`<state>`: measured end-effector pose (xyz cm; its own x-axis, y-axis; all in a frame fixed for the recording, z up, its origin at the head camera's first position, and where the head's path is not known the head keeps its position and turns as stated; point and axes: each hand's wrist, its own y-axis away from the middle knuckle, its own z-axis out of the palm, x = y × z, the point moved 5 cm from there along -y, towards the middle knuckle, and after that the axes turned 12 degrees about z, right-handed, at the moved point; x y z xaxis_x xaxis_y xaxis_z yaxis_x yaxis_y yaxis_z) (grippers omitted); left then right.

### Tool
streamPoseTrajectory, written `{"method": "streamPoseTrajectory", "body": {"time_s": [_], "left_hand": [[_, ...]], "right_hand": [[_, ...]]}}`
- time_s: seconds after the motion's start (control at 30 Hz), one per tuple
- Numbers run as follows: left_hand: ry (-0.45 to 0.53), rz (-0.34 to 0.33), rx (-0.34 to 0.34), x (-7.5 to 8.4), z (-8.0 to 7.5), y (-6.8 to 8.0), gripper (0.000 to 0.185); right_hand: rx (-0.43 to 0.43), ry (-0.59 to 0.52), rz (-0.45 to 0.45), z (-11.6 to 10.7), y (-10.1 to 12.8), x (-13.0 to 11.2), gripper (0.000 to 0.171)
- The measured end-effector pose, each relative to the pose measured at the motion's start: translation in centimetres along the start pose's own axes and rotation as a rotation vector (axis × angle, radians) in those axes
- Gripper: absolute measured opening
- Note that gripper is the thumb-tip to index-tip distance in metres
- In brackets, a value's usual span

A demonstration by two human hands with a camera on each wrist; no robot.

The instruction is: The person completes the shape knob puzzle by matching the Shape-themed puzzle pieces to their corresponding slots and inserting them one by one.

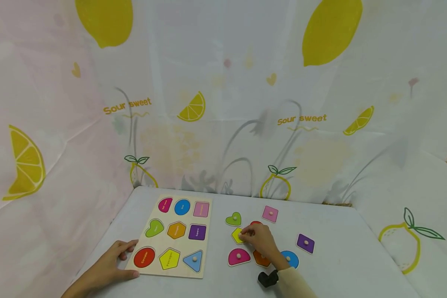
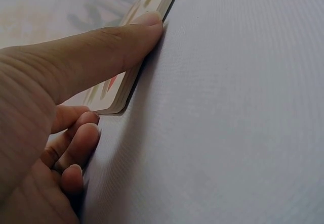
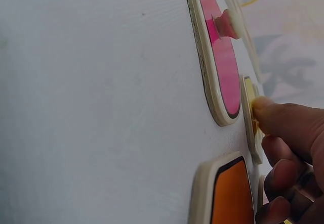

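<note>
One yellow piece [image 1: 237, 235] sits under our right hand [image 1: 260, 240], on the surface [image 1: 357, 265] just right of the puzzle board [image 1: 171, 234], and our fingertips [image 3: 266, 114] close on its small knob, which is the only part that offers a grip on so flat a shape; the wrist view shows the pinch at the piece's upper face, with the piece lying flat and not lifted. Around it the other loose pieces lie scattered knob-up, each apart from its neighbours so that we can reach any of them: the green heart [image 1: 233, 219] just beyond it, the pink square [image 1: 270, 213] further back, a red piece [image 1: 255, 223] mostly hidden behind our fingers, the magenta semicircle [image 1: 239, 256] in front, the orange piece [image 1: 261, 259] and the blue one [image 1: 289, 259] partly under our wrist, and the purple square [image 1: 305, 243] well off to the right. Our left hand [image 1: 109, 269] rests at the board's near left corner, thumb [image 2: 109, 47] pressed straight along its front edge and the other fingers loosely curled beside it, holding nothing; we judge this steadies the board against sliding. On the board only the blue triangle [image 1: 194, 260] seems to be seated, its knob showing, while the other eight recesses show printed colours.
</note>
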<state>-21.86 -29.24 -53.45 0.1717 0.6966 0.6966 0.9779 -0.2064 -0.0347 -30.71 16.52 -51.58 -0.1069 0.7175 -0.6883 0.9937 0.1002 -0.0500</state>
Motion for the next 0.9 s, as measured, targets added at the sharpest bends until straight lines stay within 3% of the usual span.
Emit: {"method": "streamPoseTrajectory", "body": {"time_s": [0.9], "left_hand": [[-0.001, 0.003, 0.007, 0.15, -0.01, 0.08, 0.104]], "right_hand": [[-0.017, -0.060, 0.022, 0.20, 0.00, 0.03, 0.013]]}}
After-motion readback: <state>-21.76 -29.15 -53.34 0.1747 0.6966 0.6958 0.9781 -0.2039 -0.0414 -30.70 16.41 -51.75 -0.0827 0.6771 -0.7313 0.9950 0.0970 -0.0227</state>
